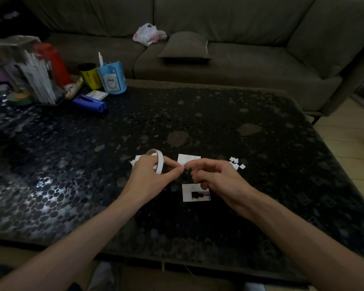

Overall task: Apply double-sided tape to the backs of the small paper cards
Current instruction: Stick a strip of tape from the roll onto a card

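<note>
We are in a home living room. Beyond the left grip (149, 173) and the right grip (216, 177), across the low, dark, pebble-patterned desk (219, 114), a grey-brown sofa (240, 66) fills the far side, with a loose cushion (185, 46) and a crumpled plastic bag (148, 34) on its seat. Far off to the left of the left grip we see household clutter: a blue pen cup (114, 80), a yellow-green can (89, 77), a blue stapler (90, 102). To the right of the right grip, past the desk's edge, pale wood flooring (345, 143) shows.

One tape roll (160, 162), two loose cards (189, 160) (187, 194), one cushion (185, 45).
</note>
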A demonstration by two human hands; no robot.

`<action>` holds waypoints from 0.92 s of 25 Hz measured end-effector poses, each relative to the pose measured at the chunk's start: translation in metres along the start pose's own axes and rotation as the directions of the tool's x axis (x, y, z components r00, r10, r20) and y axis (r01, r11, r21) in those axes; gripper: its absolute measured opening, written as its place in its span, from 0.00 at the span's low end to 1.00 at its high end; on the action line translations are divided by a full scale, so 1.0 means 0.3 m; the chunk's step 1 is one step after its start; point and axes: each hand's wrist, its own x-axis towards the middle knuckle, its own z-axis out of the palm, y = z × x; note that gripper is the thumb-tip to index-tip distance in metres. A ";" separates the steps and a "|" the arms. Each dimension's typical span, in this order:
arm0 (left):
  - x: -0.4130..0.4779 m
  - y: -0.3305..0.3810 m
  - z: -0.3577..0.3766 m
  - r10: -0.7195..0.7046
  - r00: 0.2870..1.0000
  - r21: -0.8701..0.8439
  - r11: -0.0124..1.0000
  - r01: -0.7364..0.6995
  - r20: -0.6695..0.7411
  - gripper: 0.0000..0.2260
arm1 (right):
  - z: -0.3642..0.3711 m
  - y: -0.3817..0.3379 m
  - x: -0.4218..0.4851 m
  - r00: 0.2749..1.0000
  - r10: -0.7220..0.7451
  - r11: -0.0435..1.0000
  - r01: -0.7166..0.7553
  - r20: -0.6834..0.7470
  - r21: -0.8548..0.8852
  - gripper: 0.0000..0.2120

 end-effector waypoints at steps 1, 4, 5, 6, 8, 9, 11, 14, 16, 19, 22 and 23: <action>0.001 0.000 0.002 -0.007 1.000 0.000 1.000 0.007 -0.026 0.03 | 0.001 0.001 0.000 1.000 0.002 1.000 -0.002 0.003 0.022 0.16; 0.005 0.002 0.006 -0.023 0.996 0.016 1.000 0.025 -0.091 0.02 | 0.011 0.005 0.002 1.000 -0.004 0.999 0.004 0.004 0.045 0.17; 0.006 0.001 0.006 -0.029 0.994 0.026 0.999 0.032 -0.109 0.02 | 0.016 0.005 0.002 1.000 -0.011 0.999 0.011 -0.003 0.034 0.18; 0.006 0.001 0.007 -0.034 0.991 0.033 0.999 0.038 -0.127 0.02 | 0.021 0.006 0.000 1.000 -0.020 1.000 0.021 -0.015 0.020 0.18; 0.007 0.002 0.008 -0.042 0.987 0.043 0.998 0.049 -0.156 0.02 | 0.029 0.007 -0.006 0.998 -0.046 0.999 0.046 -0.037 -0.004 0.19; 0.008 0.002 0.008 -0.047 0.986 0.040 0.998 0.054 -0.161 0.02 | 0.034 0.007 -0.009 0.997 -0.062 0.998 0.061 -0.040 -0.009 0.19; 0.008 0.002 0.007 -0.067 0.986 0.004 0.998 0.068 -0.153 0.02 | 0.041 0.008 -0.013 0.996 -0.082 0.997 0.082 -0.039 -0.005 0.20; 0.007 0.002 0.003 -0.099 0.985 -0.038 0.995 0.094 -0.144 0.02 | 0.048 0.005 -0.013 0.995 -0.091 0.996 0.090 -0.047 -0.026 0.21; 0.006 0.000 0.001 -0.107 0.985 -0.049 0.994 0.101 -0.135 0.03 | 0.052 0.004 -0.014 0.994 -0.099 0.994 0.097 -0.039 -0.043 0.22; 0.007 -0.002 0.001 -0.116 0.985 -0.065 0.992 0.109 -0.125 0.03 | 0.053 0.003 -0.016 0.993 -0.113 0.992 0.112 -0.026 -0.051 0.24; 0.006 -0.005 0.002 -0.117 0.985 -0.083 0.991 0.107 -0.125 0.02 | 0.051 0.002 -0.013 0.993 -0.120 0.991 0.118 -0.021 -0.067 0.26; 0.006 -0.006 0.002 -0.112 0.986 -0.090 0.991 0.101 -0.125 0.02 | 0.049 0.003 -0.011 0.992 -0.122 0.990 0.120 -0.020 -0.075 0.26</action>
